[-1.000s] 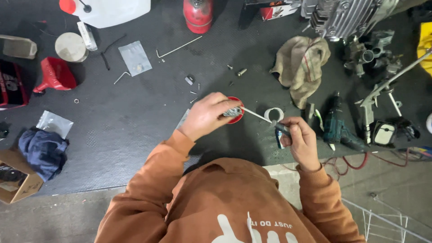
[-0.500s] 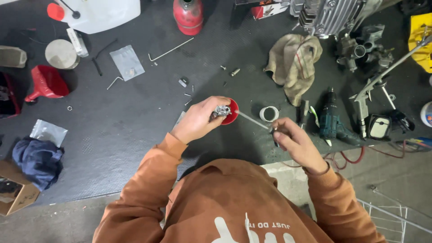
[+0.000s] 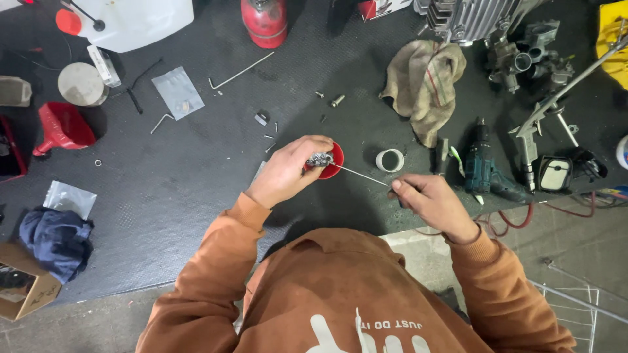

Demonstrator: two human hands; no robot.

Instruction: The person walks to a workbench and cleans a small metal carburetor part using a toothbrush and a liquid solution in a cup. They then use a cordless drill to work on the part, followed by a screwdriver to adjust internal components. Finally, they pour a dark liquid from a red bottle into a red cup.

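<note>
Head view: you look straight down on your own two hands over a dark rubber mat (image 3: pixel 163 196).
Left fingers: your left hand (image 3: pixel 288 171) is pinched shut on a small grey metal part (image 3: pixel 320 159), thumb and fingertips closed around it.
Right fingers: your right hand (image 3: pixel 432 202) is curled tight on the handle end of a thin metal rod (image 3: pixel 363 175); the handle itself is hidden in your fist.
Rod: it runs from your right fist up and left to the metal part, its tip meeting the part.
Red cup: a small red cup (image 3: pixel 332 162) sits on the mat directly under the part, half covered by your left fingers.
Just beside: a white ring of tape (image 3: pixel 390 160) lies on the mat between your hands, close above the rod.
Farther right: a dark green drill (image 3: pixel 487 173) lies near your right hand, and a tan rag (image 3: pixel 425 82) is bunched above it.
Farther left: loose screws (image 3: pixel 268 131) and a hex key (image 3: pixel 239 70) lie above your left hand; a red funnel (image 3: pixel 62 125) sits well apart at the left edge.
</note>
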